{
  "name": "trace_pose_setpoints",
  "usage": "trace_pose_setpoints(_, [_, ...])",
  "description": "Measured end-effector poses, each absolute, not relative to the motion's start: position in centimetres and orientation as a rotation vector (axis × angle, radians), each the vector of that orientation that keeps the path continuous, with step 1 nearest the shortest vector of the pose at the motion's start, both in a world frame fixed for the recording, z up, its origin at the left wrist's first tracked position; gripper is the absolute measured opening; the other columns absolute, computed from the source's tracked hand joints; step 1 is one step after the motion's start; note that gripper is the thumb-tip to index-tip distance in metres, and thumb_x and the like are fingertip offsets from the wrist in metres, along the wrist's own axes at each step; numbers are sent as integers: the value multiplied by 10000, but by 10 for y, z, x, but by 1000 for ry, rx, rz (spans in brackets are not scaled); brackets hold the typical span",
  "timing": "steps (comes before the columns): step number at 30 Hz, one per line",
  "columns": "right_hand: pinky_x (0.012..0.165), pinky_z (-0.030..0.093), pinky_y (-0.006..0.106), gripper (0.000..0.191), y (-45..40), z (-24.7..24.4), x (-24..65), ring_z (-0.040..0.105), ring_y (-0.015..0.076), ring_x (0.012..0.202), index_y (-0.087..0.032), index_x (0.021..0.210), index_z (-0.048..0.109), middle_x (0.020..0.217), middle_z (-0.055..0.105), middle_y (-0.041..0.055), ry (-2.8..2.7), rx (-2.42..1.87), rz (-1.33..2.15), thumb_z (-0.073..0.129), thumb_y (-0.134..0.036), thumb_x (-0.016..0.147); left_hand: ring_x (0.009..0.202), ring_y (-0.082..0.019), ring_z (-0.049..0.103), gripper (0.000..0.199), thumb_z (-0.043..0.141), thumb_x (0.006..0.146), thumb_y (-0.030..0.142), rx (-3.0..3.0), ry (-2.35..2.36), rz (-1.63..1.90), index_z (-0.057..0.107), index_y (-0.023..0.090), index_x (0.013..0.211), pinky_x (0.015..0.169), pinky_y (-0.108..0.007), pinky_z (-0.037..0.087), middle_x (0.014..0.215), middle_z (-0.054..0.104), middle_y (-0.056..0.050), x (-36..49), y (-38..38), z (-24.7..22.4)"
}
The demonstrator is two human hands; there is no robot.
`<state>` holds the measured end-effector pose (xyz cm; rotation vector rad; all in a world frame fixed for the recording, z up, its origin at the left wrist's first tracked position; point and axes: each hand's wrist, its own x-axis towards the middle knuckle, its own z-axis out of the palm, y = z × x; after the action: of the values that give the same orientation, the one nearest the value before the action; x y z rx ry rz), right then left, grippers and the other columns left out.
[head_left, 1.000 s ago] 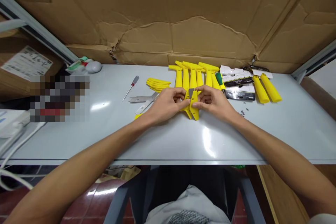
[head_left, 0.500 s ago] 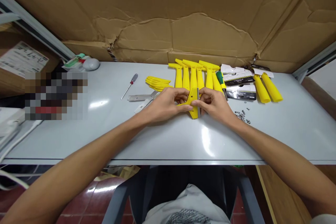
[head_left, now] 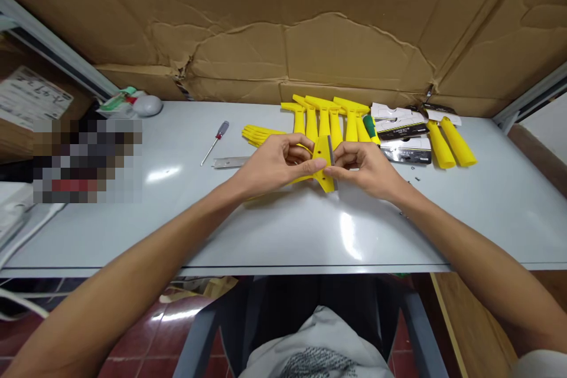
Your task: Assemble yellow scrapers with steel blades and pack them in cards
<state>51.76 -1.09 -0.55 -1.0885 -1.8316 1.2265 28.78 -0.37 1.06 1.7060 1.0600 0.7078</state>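
Between both hands is a yellow scraper (head_left: 323, 153) with two dark holes in its head and a metal blade (head_left: 330, 150) along its right edge. My left hand (head_left: 283, 162) is closed on its head near the handle, thumb on the face. Fingers and thumb of my right hand (head_left: 361, 166) pinch the blade side. My left hand covers most of the handle. Behind the hands lies a row of yellow scrapers (head_left: 325, 104). A green-handled screwdriver (head_left: 369, 127) lies to their right, partly covered by my right hand.
A small screwdriver (head_left: 216, 140) lies left, near stacked yellow pieces (head_left: 261, 134) and a metal strip (head_left: 231, 162). Packaged blades (head_left: 405, 150) and two yellow handles (head_left: 458, 142) are at right. Small metal bits (head_left: 414, 178) lie by my right forearm. Cardboard (head_left: 283, 12) stands behind the table.
The scraper has tilted slightly in my hands, and its handle now points more down and left. My right forearm now covers most of the small metal bits. The view has shifted a little.
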Motion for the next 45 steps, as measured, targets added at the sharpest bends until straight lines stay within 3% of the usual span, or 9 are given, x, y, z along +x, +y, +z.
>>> trace_pose_setpoints(5, [626, 449, 300, 391, -12, -9, 515, 600, 139, 643, -188, 843, 673, 707, 713, 8, -1858, -1122, 1167, 872, -523, 810, 614, -163, 692, 435, 850, 826, 562, 1735, 1027, 574, 655, 174, 798, 595, -271, 534, 714, 738, -43, 289, -6, 14])
trace_pose_setpoints(14, [542, 519, 298, 366, -2, 22, 554, 735, 182, 642, -191, 908, 738, 738, 777, 45, -1737, -1025, 1109, 910, -498, 806, 603, -143, 639, 359, 817, 866, 527, 1599, 1046, 754, 722, 181, 844, 597, -281, 524, 727, 739, -43, 288, -11, 21])
trace_pose_setpoints(18, [619, 541, 283, 443, -10, 15, 544, 769, 180, 709, -202, 1049, 699, 809, 819, 24, -1889, -1033, 1248, 953, -418, 756, 591, -141, 620, 332, 845, 842, 501, 1548, 1046, 847, 712, 198, 821, 606, -296, 533, 724, 732, -33, 290, -14, 25])
trace_pose_setpoints(23, [598, 521, 262, 335, -18, 7, 526, 750, 163, 683, -184, 779, 680, 739, 798, 36, -1895, -1067, 1300, 906, -429, 807, 584, -141, 600, 344, 847, 846, 515, 1517, 1040, 959, 713, 198, 845, 598, -314, 525, 768, 752, -50, 291, -15, 24])
trace_pose_setpoints(28, [572, 545, 253, 305, -19, 7, 528, 771, 171, 716, -183, 893, 792, 851, 823, 58, -1761, -973, 1435, 903, -457, 819, 646, -159, 642, 394, 850, 835, 539, 1499, 1026, 1072, 753, 184, 976, 580, -303, 519, 854, 765, -74, 293, -16, 24])
trace_pose_setpoints(36, [595, 540, 282, 373, -19, 3, 528, 704, 146, 639, -196, 863, 808, 829, 804, 52, -1810, -953, 1154, 831, -568, 878, 619, -139, 630, 410, 918, 763, 517, 1388, 949, 1089, 756, 164, 895, 517, -265, 476, 804, 744, -68, 294, -12, 25])
trace_pose_setpoints(41, [649, 463, 320, 489, -13, 5, 533, 647, 162, 622, -221, 771, 792, 721, 754, 47, -2074, -902, 627, 708, -668, 948, 602, -135, 607, 389, 915, 773, 509, 1327, 900, 944, 745, 166, 843, 516, -261, 465, 729, 691, -58, 293, -10, 21])
trace_pose_setpoints(45, [677, 439, 332, 411, 2, 21, 564, 630, 155, 642, -243, 829, 815, 772, 786, 34, -2317, -946, 441, 698, -605, 982, 569, -134, 593, 344, 834, 852, 517, 1501, 965, 909, 745, 185, 867, 552, -284, 495, 713, 698, -43, 293, -20, 26])
